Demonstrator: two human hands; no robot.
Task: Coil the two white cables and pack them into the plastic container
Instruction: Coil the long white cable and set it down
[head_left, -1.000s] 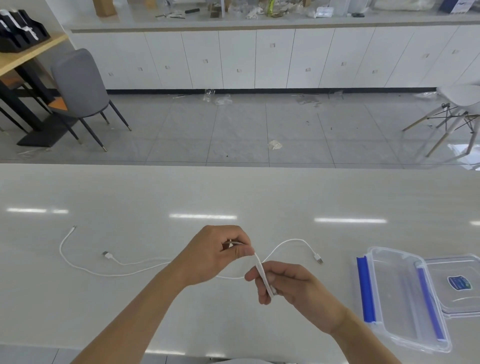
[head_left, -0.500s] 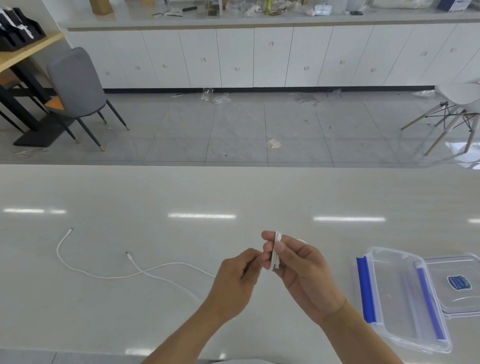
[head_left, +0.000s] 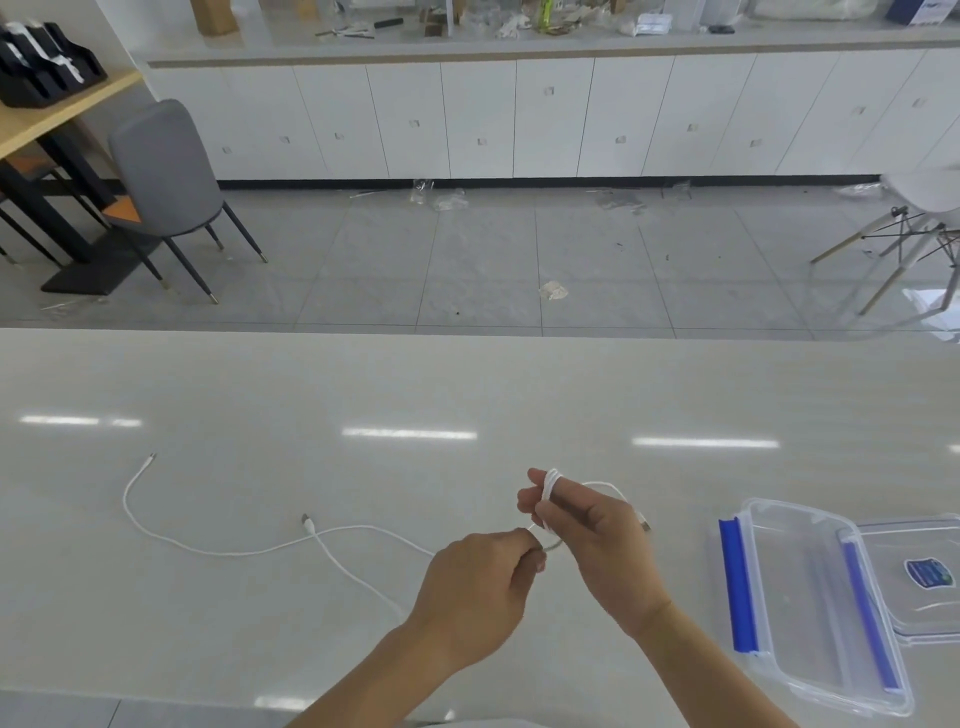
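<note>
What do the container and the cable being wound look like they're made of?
Container: clear, glossy hard plastic, judging by the table showing through its walls; blue clips look like opaque plastic. Cable: white, flexible, matte jacket, probably rubbery plastic, since it wraps tightly round the right hand fingers.

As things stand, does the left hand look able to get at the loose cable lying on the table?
Probably not right away: the left hand is pinching the cable being coiled round the right hand. The loose cable lies unobstructed on the table.

Partly hidden, partly cut off
Left hand (head_left: 475, 592) covers cable (head_left: 358, 571) stretch; lid (head_left: 919, 577) runs off right edge; label unreadable.
</note>
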